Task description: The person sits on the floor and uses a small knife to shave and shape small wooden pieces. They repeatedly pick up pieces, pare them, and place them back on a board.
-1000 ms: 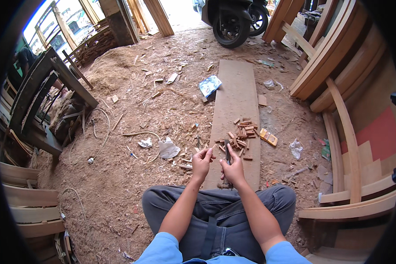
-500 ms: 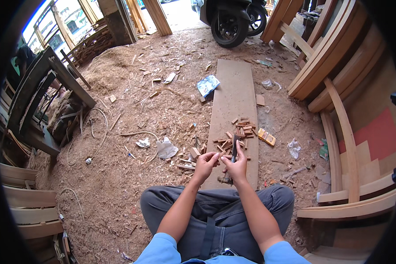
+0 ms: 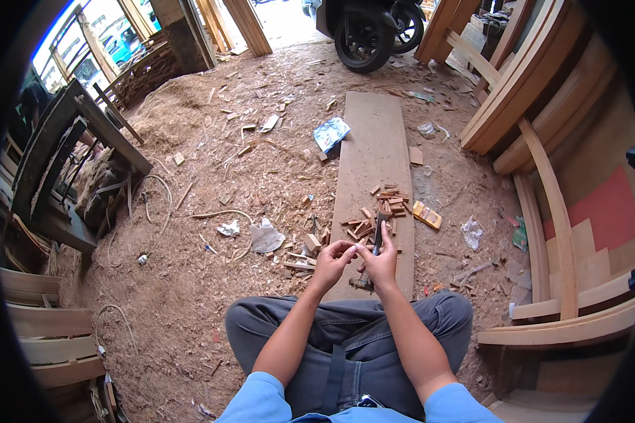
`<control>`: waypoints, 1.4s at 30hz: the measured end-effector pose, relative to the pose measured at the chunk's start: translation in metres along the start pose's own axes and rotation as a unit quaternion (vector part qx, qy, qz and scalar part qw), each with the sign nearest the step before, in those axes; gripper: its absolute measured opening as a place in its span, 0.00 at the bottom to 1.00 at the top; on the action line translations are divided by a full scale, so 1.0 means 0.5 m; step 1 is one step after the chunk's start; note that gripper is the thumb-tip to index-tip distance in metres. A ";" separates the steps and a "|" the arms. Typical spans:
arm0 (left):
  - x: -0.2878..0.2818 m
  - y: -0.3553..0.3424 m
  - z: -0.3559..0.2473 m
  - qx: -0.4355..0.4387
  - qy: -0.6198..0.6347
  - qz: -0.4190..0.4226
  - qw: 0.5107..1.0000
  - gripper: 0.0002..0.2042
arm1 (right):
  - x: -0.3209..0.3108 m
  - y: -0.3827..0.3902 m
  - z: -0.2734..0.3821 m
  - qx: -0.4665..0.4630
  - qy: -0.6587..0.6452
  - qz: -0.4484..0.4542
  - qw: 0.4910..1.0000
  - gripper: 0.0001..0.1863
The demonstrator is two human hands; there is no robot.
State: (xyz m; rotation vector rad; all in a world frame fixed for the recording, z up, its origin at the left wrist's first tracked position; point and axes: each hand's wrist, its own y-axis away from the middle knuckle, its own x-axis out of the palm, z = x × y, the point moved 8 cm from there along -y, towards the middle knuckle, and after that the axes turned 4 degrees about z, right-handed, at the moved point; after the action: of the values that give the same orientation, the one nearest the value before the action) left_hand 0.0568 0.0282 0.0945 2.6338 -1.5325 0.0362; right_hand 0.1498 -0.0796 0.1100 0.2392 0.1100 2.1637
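My left hand (image 3: 333, 263) is closed in a pinch, its fingertips meeting those of my right hand above the near end of a long board (image 3: 374, 134). Whatever small thing lies between the fingertips is too hidden to make out. In my right hand (image 3: 379, 266) is a hammer (image 3: 381, 222), its dark grip pointing up and away. What looks like its rusty metal head shows low beside the wrist, over the board. Just beyond both hands, several small reddish-brown wood pieces (image 3: 395, 199) lie heaped on the board.
A yellow packet (image 3: 427, 215) lies right of the board, and a blue-white packet (image 3: 331, 134) at its left edge. Shavings and offcuts cover the floor. A white rag (image 3: 266, 236) lies to the left. Wooden frames (image 3: 550, 211) lean at right; a scooter wheel (image 3: 363, 44) stands at the far end.
My fingertips have drawn closer together, and the left fingers are more curled. The hammer stays in my right hand. The whole view has shifted slightly.
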 end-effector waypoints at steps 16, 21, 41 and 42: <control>-0.053 0.004 0.066 -0.135 0.207 -0.109 0.963 0.12 | 0.063 0.036 0.006 0.083 0.035 0.143 0.986 0.39; -0.075 0.001 0.076 -0.108 0.247 -0.136 0.953 0.11 | 0.097 0.067 0.013 0.094 0.062 0.217 0.970 0.37; -0.106 -0.024 0.051 0.043 0.004 -0.182 0.982 0.10 | 0.104 0.071 -0.015 0.098 0.116 0.216 0.964 0.37; -0.107 -0.023 0.051 0.038 -0.016 -0.189 0.981 0.10 | 0.101 0.064 -0.014 0.090 0.109 0.192 0.971 0.37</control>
State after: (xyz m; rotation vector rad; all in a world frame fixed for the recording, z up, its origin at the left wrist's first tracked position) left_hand 0.0396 0.0779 0.0647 2.9508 -1.0301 0.0252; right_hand 0.0944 -0.0561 0.1153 0.1331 0.4169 2.5647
